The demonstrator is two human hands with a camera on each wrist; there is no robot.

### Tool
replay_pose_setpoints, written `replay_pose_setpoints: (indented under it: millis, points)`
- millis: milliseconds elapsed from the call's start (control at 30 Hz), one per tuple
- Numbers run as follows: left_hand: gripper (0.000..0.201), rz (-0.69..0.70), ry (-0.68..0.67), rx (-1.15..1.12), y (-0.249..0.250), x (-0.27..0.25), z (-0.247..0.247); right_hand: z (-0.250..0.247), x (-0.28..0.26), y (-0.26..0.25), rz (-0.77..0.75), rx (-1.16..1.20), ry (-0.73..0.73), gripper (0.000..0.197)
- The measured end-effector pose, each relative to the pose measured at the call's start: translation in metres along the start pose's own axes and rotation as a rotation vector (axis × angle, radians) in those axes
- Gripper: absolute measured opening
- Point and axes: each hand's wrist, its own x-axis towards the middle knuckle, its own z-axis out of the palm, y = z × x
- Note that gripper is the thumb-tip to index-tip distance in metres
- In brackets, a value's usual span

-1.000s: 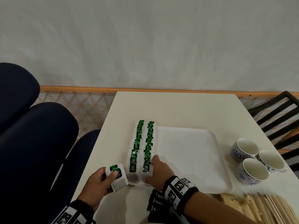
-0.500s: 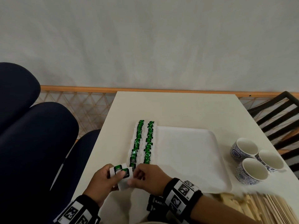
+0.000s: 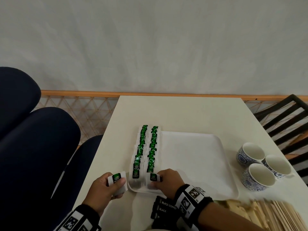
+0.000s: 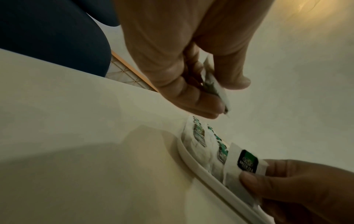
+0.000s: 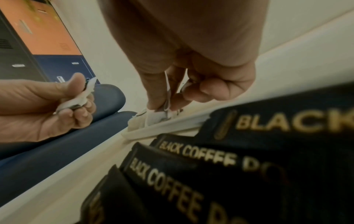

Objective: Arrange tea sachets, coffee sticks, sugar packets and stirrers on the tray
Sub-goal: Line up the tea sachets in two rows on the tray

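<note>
A white tray [image 3: 196,165] lies on the table with two rows of green tea sachets [image 3: 146,147] along its left side. My left hand [image 3: 115,182] holds a small stack of tea sachets [image 3: 116,177] just left of the tray's near corner. My right hand [image 3: 155,180] pinches one tea sachet [image 3: 153,177] at the near end of the right row, low over the tray. In the left wrist view that sachet [image 4: 247,163] stands just inside the tray rim [image 4: 199,165]. Black coffee sticks [image 3: 164,208] lie under my right wrist, close up in the right wrist view [image 5: 210,159].
Three blue-patterned cups [image 3: 260,165] stand right of the tray. A pile of wooden stirrers [image 3: 270,215] lies at the near right. Dark blue chairs [image 3: 36,147] stand along the table's left edge, and a black slatted chair [image 3: 286,124] at the far right.
My right hand left the row's end, took one sachet from the stack in my left hand, and has carried it back to the near end of the right row.
</note>
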Motion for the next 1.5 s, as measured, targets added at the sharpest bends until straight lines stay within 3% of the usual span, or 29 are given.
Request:
replay_pose_setpoints:
  millis: [267,433,567,633,867,933,1133,1233,1367,1500]
  points:
    - [0.017,-0.016,0.011,0.016,0.0,-0.002,-0.001,0.007,0.009,-0.001,0.041,-0.11,0.012,0.031]
    - [0.013,-0.036,0.008,0.018,0.002,-0.003,-0.002,0.009,0.007,-0.008,0.052,-0.163,-0.02,0.041]
    - [0.013,-0.081,0.003,0.003,-0.004,-0.001,-0.002,0.01,0.007,-0.009,0.071,-0.165,-0.022,0.031]
    - [0.014,-0.099,-0.007,-0.01,-0.005,0.001,-0.002,0.011,0.007,-0.008,0.082,-0.164,-0.001,0.043]
    - [0.032,-0.013,-0.01,0.076,-0.002,0.004,-0.001,0.0,0.0,-0.019,-0.055,-0.026,0.219,0.038]
    - [0.041,0.028,-0.03,0.131,0.001,0.006,0.003,-0.004,0.001,-0.027,-0.126,-0.006,0.187,0.03]
    - [0.03,0.093,-0.088,0.245,0.005,0.013,0.022,0.003,-0.001,-0.041,-0.235,-0.093,-0.061,0.036]
    - [0.029,0.12,-0.089,0.326,0.004,0.013,0.027,0.011,0.002,-0.04,-0.201,-0.149,-0.045,0.047]
    - [0.009,0.148,-0.025,0.469,-0.003,0.017,0.022,0.017,0.009,-0.038,-0.123,-0.327,-0.021,0.037]
    - [0.015,0.123,0.05,0.566,-0.006,0.016,0.019,0.02,0.009,-0.035,-0.091,-0.423,-0.019,0.035]
